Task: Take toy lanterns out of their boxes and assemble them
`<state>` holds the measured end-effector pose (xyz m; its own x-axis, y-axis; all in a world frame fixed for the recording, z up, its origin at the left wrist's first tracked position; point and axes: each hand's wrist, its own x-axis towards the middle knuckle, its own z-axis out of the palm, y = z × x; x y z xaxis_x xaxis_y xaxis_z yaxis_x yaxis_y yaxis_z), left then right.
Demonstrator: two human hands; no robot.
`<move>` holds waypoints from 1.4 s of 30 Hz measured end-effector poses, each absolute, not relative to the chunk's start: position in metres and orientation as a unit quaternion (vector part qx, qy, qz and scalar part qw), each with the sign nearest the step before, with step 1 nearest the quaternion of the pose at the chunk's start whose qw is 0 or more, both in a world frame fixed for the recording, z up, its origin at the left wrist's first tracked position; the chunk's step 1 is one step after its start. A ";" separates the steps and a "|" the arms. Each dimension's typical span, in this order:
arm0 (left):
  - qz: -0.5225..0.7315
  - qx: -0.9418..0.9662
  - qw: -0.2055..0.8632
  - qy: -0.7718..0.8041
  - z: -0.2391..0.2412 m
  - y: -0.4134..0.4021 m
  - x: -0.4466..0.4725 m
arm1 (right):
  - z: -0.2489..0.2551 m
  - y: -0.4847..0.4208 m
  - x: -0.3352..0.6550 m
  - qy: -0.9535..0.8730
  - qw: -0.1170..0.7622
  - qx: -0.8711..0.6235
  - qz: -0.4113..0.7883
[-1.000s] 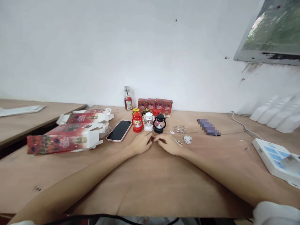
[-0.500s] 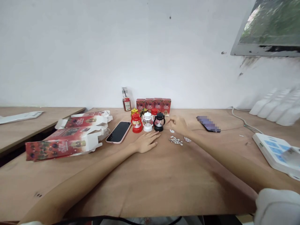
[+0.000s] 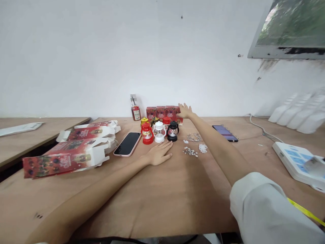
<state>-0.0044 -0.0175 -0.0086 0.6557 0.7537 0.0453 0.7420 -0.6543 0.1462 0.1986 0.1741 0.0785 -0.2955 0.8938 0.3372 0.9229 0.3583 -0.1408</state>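
Observation:
My left hand [image 3: 159, 153] lies flat and open on the wooden table [image 3: 162, 189], just in front of a red lantern [image 3: 147, 133], a white lantern [image 3: 159, 131] and a black lantern [image 3: 173, 130]. More small lanterns stand behind these. My right hand [image 3: 185, 110] is stretched far forward with fingers spread, at the rightmost box of a row of small red boxes [image 3: 160, 111] against the wall. It holds nothing that I can see.
A pink-cased phone [image 3: 127, 144] lies left of the lanterns. Flat red cartons [image 3: 67, 154] are piled at the left. Small white and silver bits [image 3: 195, 149] lie right of my left hand. A dark phone [image 3: 225, 133], a white device [image 3: 297, 164] and a small bottle [image 3: 135, 108] are also present.
My right hand has left the spot beside my left hand and reached forward past the lanterns to the row of red boxes. My left hand has stayed flat on the table.

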 end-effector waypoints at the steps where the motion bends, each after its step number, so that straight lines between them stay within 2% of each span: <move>1: 0.048 0.907 0.057 0.414 -0.008 -0.019 -0.004 | 0.078 0.175 0.202 -0.805 0.172 -0.566 -0.044; 7: 0.037 0.917 0.057 0.394 -0.006 -0.031 -0.008 | 0.076 0.159 0.238 -0.789 0.211 -0.556 -0.157; 13: 0.017 0.918 0.068 0.389 -0.003 -0.044 -0.028 | 0.080 0.132 0.256 -0.794 0.259 -0.545 -0.077; 17: 0.018 0.916 0.074 0.394 0.001 -0.044 -0.040 | 0.086 0.111 0.270 -0.757 0.392 -0.506 -0.131; 20: 0.016 0.909 0.081 0.407 0.003 -0.040 -0.042 | 0.093 0.085 0.284 -0.708 0.506 -0.475 -0.129; 23: 0.018 0.904 0.080 0.419 0.003 -0.033 -0.043 | 0.090 0.047 0.289 -0.667 0.595 -0.442 -0.073; 26: 0.036 0.900 0.082 0.426 0.001 -0.023 -0.044 | 0.069 0.006 0.275 -0.635 0.648 -0.419 0.041; 30: 0.091 0.885 0.120 0.441 -0.001 -0.017 -0.047 | 0.022 -0.035 0.236 -0.630 0.622 -0.401 0.235; 32: 0.152 0.868 0.188 0.434 0.002 -0.021 -0.050 | 0.003 -0.050 0.218 -0.654 0.580 -0.381 0.301; 35: 0.247 0.820 0.344 0.385 0.009 -0.040 -0.056 | -0.012 -0.069 0.201 -0.686 0.532 -0.371 0.329; 38: 0.263 0.763 0.469 0.359 0.014 -0.064 -0.058 | -0.014 -0.080 0.195 -0.694 0.521 -0.374 0.326; 42: 0.329 0.670 0.543 0.384 0.014 -0.081 -0.053 | -0.014 -0.083 0.193 -0.706 0.506 -0.364 0.337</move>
<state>-0.0535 -0.0807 0.0137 0.4886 0.8721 0.0244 0.1566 -0.1153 0.9809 0.1925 -0.0833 -0.0143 -0.2242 0.8544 0.4687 0.1726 0.5082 -0.8438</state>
